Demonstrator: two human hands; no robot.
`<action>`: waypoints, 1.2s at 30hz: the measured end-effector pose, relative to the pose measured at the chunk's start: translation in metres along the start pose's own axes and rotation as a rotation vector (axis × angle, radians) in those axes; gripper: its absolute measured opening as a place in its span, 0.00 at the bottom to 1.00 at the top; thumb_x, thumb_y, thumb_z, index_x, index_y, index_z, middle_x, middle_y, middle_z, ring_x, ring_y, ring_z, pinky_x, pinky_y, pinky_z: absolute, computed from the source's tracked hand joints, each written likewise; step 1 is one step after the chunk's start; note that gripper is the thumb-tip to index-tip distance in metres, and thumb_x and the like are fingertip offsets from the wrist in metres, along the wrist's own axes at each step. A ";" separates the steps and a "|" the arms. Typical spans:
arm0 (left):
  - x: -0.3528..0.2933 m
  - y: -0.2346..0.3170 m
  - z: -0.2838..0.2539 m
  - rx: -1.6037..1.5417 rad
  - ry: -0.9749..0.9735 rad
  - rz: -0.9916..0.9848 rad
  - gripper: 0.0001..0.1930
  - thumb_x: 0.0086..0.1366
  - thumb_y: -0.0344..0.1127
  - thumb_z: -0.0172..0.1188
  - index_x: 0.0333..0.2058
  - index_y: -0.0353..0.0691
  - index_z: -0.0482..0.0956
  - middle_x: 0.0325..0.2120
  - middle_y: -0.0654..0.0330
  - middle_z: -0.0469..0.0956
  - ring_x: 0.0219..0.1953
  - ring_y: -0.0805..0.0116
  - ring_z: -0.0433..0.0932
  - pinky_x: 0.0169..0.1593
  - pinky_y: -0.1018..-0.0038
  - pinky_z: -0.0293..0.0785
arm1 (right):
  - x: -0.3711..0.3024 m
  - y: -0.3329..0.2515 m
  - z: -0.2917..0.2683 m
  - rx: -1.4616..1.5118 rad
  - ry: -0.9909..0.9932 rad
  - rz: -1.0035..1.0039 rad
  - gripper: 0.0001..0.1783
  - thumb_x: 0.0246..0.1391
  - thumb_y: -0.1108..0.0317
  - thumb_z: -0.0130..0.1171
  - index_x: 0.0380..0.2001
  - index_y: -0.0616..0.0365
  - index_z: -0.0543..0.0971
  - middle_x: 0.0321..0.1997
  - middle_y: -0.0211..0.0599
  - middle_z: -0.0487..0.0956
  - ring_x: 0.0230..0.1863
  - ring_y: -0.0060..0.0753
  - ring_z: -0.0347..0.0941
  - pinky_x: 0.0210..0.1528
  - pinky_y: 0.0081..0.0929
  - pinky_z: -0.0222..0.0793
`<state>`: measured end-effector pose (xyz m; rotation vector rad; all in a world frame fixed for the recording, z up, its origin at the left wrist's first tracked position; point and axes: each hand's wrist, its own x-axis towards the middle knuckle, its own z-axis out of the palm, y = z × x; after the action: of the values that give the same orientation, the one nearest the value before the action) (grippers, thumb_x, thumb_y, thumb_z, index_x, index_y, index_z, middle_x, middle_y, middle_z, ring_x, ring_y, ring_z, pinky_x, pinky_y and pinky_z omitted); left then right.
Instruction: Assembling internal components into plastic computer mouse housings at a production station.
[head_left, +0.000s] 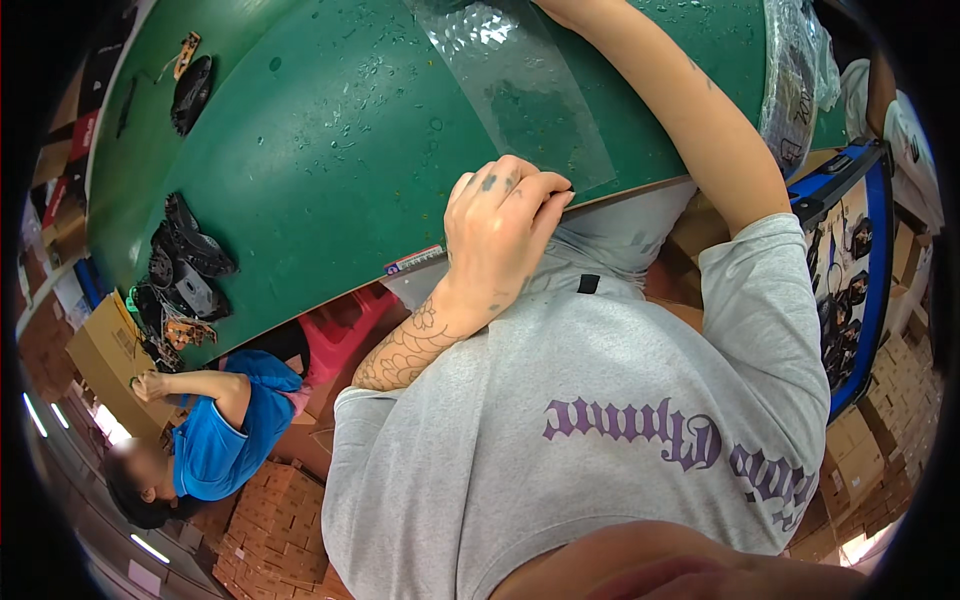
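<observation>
A clear plastic bag lies lengthwise across the green table, running from the top of the picture to the table's near edge. My left hand is at the bag's near end, its fingers curled and its thumb and index finger pinched together at the bag's edge. A small dark spot shows at those fingertips; I cannot make out what it is. My right arm reaches to the far end of the bag, where only the heel of my right hand shows; its fingers are out of the picture. Something dark is by the bag's far end, cut off by the frame.
Black plastic parts and wires lie at the table's left end, a black shell farther back. A plastic-wrapped bundle stands on the right. A person in blue works at left, near a red stool. Cartons surround the table.
</observation>
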<state>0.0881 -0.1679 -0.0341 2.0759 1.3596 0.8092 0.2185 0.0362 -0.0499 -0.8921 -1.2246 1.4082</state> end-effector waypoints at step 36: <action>-0.005 -0.004 0.008 -0.071 0.114 0.021 0.01 0.55 0.30 0.65 0.26 0.44 0.83 0.26 0.69 0.73 0.30 0.72 0.72 0.40 0.74 0.64 | -0.002 -0.001 -0.004 -0.029 -0.044 0.027 0.12 0.58 0.70 0.63 0.42 0.67 0.79 0.35 0.36 0.80 0.31 0.21 0.74 0.38 0.15 0.72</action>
<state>0.0899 -0.1716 -0.0435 2.0200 1.3498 0.9835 0.2232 0.0356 -0.0496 -0.9048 -1.2735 1.4417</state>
